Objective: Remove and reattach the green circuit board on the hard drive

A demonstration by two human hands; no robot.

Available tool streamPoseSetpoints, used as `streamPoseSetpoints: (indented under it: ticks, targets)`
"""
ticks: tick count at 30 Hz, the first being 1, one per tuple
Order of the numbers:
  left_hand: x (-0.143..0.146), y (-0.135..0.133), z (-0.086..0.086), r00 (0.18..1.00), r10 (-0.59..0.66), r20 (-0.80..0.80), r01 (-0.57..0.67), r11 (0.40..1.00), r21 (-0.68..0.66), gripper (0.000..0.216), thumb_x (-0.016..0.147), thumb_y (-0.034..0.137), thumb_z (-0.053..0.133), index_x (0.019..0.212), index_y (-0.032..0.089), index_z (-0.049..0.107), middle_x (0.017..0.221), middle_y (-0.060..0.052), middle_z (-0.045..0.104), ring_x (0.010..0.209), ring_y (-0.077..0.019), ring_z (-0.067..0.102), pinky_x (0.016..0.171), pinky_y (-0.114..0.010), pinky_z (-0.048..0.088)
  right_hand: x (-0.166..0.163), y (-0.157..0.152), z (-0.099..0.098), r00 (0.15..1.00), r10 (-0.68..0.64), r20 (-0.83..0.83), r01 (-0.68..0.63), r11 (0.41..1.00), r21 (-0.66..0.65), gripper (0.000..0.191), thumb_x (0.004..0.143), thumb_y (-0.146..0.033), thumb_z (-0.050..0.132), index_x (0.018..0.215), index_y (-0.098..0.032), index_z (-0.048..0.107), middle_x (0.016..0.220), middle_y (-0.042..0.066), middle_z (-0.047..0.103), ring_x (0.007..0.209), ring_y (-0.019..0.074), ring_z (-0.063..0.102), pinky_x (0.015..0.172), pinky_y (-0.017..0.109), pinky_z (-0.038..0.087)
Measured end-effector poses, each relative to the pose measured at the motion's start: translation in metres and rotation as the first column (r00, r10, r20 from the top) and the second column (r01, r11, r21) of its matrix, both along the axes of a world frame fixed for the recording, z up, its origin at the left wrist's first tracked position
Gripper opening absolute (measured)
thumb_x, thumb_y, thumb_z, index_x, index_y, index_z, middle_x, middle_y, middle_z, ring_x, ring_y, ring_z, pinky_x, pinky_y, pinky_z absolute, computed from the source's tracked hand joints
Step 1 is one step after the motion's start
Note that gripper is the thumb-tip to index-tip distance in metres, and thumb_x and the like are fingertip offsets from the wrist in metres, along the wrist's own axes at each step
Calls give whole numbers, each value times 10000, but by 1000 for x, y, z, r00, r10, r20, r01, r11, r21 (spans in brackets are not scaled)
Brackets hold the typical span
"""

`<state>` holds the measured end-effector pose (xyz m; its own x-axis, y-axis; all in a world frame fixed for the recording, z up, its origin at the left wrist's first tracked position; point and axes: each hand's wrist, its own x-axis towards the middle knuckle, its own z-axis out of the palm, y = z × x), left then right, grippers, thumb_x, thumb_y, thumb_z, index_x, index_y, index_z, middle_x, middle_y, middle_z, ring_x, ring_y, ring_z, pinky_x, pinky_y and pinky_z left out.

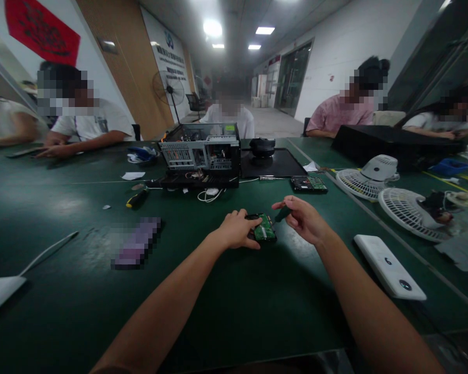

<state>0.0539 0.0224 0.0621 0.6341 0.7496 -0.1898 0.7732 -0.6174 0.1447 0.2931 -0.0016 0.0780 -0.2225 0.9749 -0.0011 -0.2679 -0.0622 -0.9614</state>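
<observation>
A small hard drive (264, 231) with a green circuit board facing up lies on the dark green table (226, 306). My left hand (237, 228) grips its left edge, fingers curled over it. My right hand (302, 218) pinches a screwdriver with a dark green handle (283, 213), its tip pointing down at the drive's upper right corner.
An opened computer case (200, 150) stands beyond, with a second hard drive (309, 183), a yellow-black screwdriver (137, 198) and a white cable (208, 194) near it. Dismantled white fans (407, 210) and a white device (389, 266) lie right. Several people sit around the table.
</observation>
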Motion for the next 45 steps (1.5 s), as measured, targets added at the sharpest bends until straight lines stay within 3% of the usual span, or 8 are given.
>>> streamPoseSetpoints:
  ticks: [9,15,18,21,26,31,39,45]
  targets:
    - [-1,1,-1,1000,-3,3,4,1000,-6,946,750,826,601,1561,414,338,1454,-141,412,1244,-401,479,1011,-491,407,-2,-4,3,994,92,55,-92,996,0,301,852,-390,709,1094,-211,717,954,50,704,455,36,347,344,210,162]
    - [-1,1,-2,1000,-4,7,4,1000,1,939,753,823,602,1559,414,344,1447,-142,419,1228,-397,488,1004,-490,411,-8,-6,4,996,84,27,-84,996,-16,265,836,-395,740,1025,-209,749,754,14,622,487,57,356,377,221,185]
    - [-1,2,-3,1000,1,5,-1,1000,-2,943,746,821,613,1557,423,343,1440,-138,424,1233,-402,485,1009,-494,407,-9,-7,5,997,74,18,-74,997,1,248,835,-401,746,1009,-225,738,964,48,689,532,58,436,413,229,259]
    - [-1,2,-3,1000,0,11,0,1000,-4,941,744,822,613,1555,430,342,1437,-136,422,1237,-402,483,1011,-493,406,-8,-8,6,997,62,53,-64,997,38,233,846,-414,735,991,-232,721,1144,59,686,546,55,456,419,235,254]
    - [0,0,-1,1000,-2,15,2,1000,8,935,751,814,612,1555,412,354,1423,-147,432,1224,-404,495,1002,-496,413,-5,-6,4,988,-15,153,-4,993,121,222,813,-363,780,985,-231,733,907,17,671,561,65,392,459,228,241]
    - [2,-1,2,1000,14,-9,-14,1000,-5,939,753,803,625,1560,418,340,1458,-134,415,1250,-399,476,1023,-490,399,-6,-4,1,986,-50,159,28,990,137,173,801,-363,770,890,-217,749,823,5,639,557,73,378,465,237,255]
    - [-1,2,-2,1000,-3,9,3,1000,-10,952,746,832,597,1560,407,346,1412,-150,432,1212,-403,494,997,-495,411,-7,-7,3,992,98,74,-99,995,6,210,844,-388,723,849,-210,611,1040,51,721,476,44,359,387,217,197]
    - [-1,2,-3,1000,-10,9,10,1000,8,938,751,828,596,1556,418,345,1437,-143,415,1225,-399,487,1000,-492,411,-10,-9,6,998,45,41,-46,999,8,313,858,-402,721,1124,-245,673,918,25,679,479,54,375,350,212,186]
